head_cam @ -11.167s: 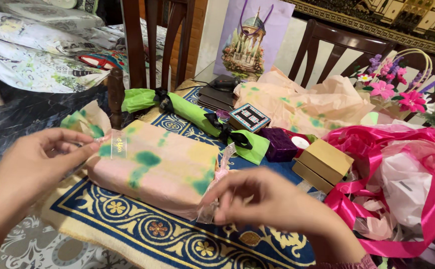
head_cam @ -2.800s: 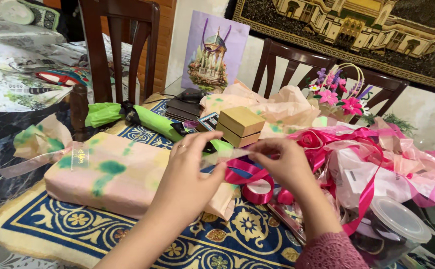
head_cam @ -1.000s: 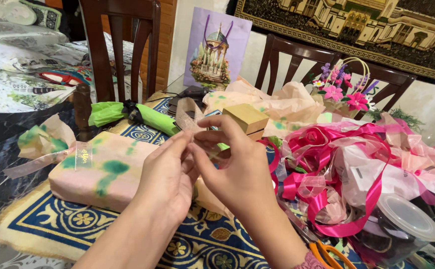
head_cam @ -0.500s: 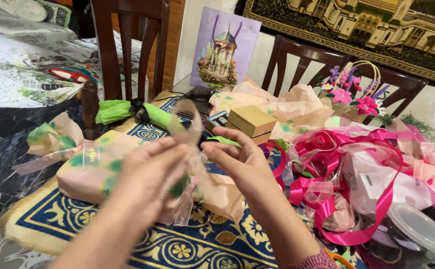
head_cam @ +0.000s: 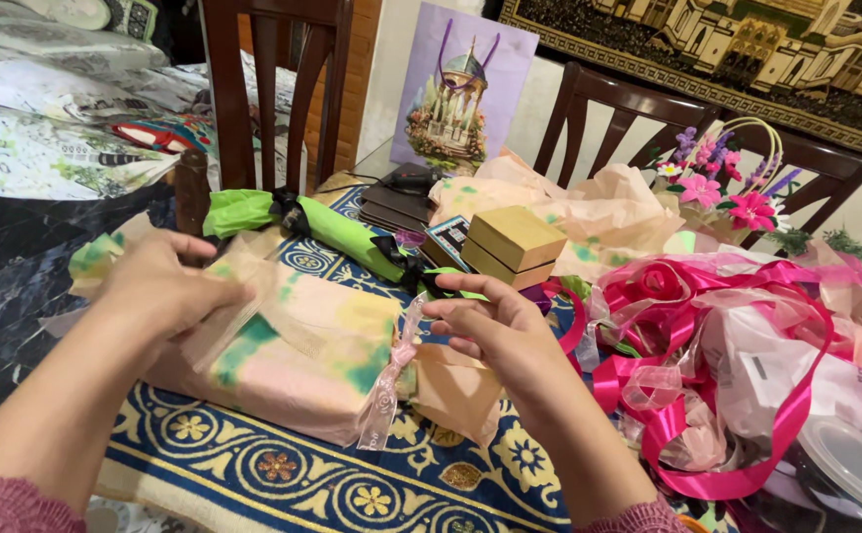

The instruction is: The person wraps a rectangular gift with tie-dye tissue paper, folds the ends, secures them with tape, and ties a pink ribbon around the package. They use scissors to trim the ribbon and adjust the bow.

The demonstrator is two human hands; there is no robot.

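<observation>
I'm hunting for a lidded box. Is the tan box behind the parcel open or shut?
Shut: the tan box has its lid seated flush all round, with only a thin seam showing.
</observation>
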